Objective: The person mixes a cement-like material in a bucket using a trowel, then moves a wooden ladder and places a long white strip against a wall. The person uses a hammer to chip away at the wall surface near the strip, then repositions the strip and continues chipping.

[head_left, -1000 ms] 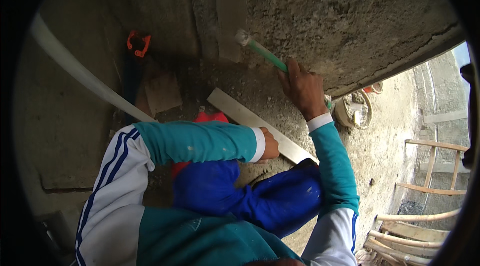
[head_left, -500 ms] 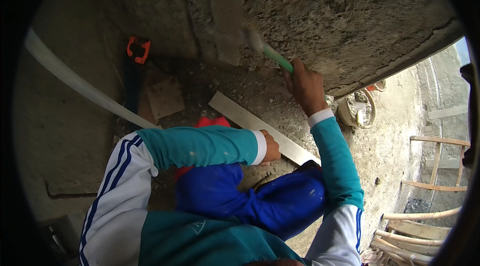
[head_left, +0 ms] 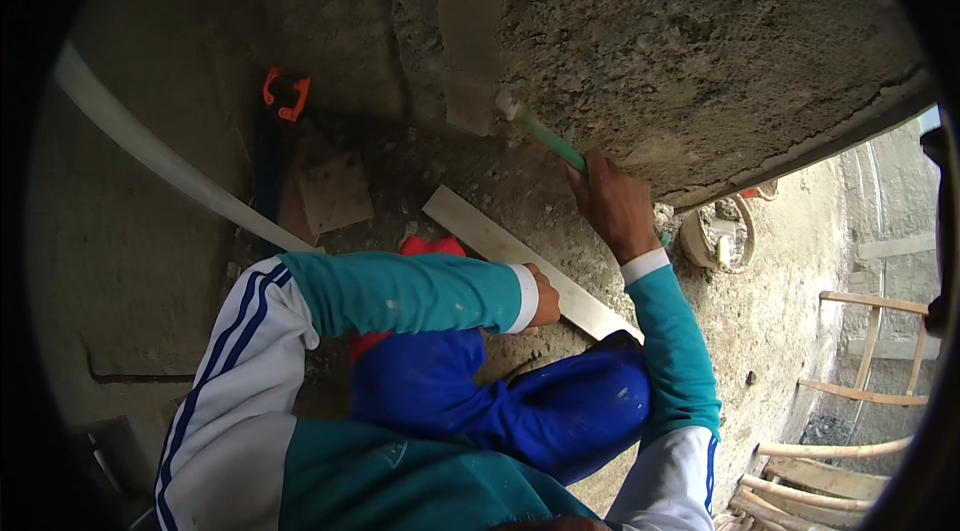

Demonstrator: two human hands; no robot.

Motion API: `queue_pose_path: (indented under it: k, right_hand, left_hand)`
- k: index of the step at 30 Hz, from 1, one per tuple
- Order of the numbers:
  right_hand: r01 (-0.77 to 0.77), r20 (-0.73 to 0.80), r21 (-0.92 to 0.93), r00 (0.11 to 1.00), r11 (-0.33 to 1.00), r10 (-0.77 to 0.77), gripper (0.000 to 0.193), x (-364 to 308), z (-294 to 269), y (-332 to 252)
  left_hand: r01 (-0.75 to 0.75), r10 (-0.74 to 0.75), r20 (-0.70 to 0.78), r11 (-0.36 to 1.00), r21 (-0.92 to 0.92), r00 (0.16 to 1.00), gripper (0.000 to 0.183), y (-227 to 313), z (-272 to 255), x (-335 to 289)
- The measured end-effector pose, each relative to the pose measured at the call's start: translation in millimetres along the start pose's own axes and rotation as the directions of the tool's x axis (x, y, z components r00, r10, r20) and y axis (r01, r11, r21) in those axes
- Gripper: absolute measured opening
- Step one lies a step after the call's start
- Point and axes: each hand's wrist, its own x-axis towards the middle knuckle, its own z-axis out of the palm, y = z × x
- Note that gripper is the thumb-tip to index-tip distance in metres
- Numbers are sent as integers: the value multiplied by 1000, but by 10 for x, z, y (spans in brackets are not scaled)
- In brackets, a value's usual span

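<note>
My right hand (head_left: 617,206) is closed around the green handle of a tool (head_left: 552,141). The tool's small pale head is at the lower part of the rough wall (head_left: 640,41), beside a smoother vertical band (head_left: 472,31); whether it touches the wall I cannot tell. The handle's end shows below my fist. My left hand (head_left: 545,299) is curled above my blue-trousered leg, close to a long pale flat board (head_left: 530,256) lying aslant on the ground. Its fingers are mostly turned away, so anything inside them is hidden.
An orange-ended item (head_left: 287,96) stands in the corner at left, near a square tile-like piece (head_left: 335,191). A long pale strip (head_left: 160,151) curves down the left side. To the right are a mortar-smeared bucket (head_left: 718,234) and wooden poles (head_left: 835,451). Debris litters the ground.
My right hand and the tool have come slightly lower along the wall, and the tool's head is less blurred. The whole view has shifted a little. My left hand stays in place.
</note>
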Motion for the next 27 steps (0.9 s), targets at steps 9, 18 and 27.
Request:
queue_pose_path:
  k: [9, 18, 27]
  right_hand:
    - [-6, 14, 0, 1000, 1000, 6, 29, 52, 134, 92]
    - [-56, 102, -108, 992, 993, 68, 29, 47, 189, 2]
    - [-184, -3, -143, 983, 972, 186, 29, -108, -100, 286]
  left_hand:
    - [16, -17, 63, 1000, 15, 998, 30, -41, -18, 117]
    - [26, -24, 83, 999, -24, 996, 30, -53, -36, 99]
    - [57, -53, 97, 998, -33, 994, 28, -50, -87, 2]
